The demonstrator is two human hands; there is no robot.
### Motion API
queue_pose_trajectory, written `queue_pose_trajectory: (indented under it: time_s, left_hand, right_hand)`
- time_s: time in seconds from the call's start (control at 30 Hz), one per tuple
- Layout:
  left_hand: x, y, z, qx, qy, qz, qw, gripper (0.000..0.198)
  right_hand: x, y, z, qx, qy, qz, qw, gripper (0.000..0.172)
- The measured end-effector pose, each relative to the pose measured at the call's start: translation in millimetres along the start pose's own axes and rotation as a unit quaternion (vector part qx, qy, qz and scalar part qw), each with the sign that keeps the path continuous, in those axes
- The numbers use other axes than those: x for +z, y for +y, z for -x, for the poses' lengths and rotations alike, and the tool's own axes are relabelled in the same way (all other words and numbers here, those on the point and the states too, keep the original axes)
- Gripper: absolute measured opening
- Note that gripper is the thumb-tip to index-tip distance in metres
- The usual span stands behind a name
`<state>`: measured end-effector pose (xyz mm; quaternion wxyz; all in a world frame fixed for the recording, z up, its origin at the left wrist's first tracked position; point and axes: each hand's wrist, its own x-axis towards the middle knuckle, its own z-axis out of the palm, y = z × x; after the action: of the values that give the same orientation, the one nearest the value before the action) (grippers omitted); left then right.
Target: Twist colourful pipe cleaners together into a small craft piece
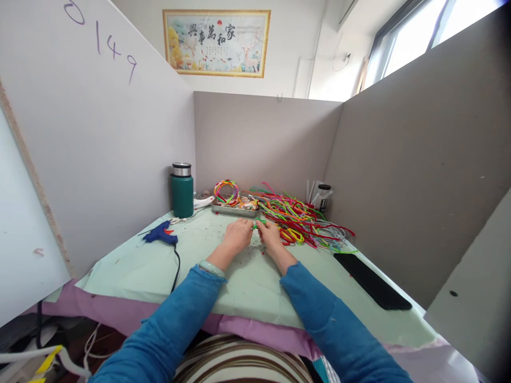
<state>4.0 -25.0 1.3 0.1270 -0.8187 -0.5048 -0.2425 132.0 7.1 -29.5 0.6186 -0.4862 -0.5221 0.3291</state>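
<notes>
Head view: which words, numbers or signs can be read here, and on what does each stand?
"0149": handwritten on the left partition.
"興事萬和家": large characters on the framed picture.
Smaller lines under them: too small to read.
No text: flask, glue gun, green pipe cleaner held by left hand and right hand.

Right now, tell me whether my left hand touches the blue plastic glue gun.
Apart. The head view shows bare pale green mat between the left hand and the blue plastic glue gun.

Daylight is streaming in from the window (423, 37) at upper right, blowing out there; edges are bending with wide-angle distortion, centre staying sharp.
</notes>
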Motion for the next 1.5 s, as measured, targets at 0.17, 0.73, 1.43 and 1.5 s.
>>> queue_pose_trajectory:
  time_s: [0.17, 0.73, 1.43, 1.5]
  left_hand:
    - [-1.7, 1.1, 0.2, 0.001, -0.013, 0.006, 1.000, 0.029]
    - [4.2, -2.1, -0.5, -0.018, -0.020, -0.024, 0.999, 0.021]
    - [5.1, -2.7, 0.1, 0.001, -0.001, 0.023, 1.000, 0.025]
    - [6.8, -3.9, -0.4, -0.001, 0.003, 0.042, 0.999, 0.027]
  right_hand:
    - [0.5, 2.3, -1.2, -0.004, 0.005, -0.006, 1.000, 0.034]
    - [1.0, 1.6, -0.8, -0.001, 0.011, -0.002, 1.000, 0.033]
    - [-1.5, -2.2, -0.1, 0.005, -0.004, -0.034, 0.999, 0.033]
    - [-1.8, -3.6, 0.6, 0.012, -0.010, -0.042, 0.999, 0.032]
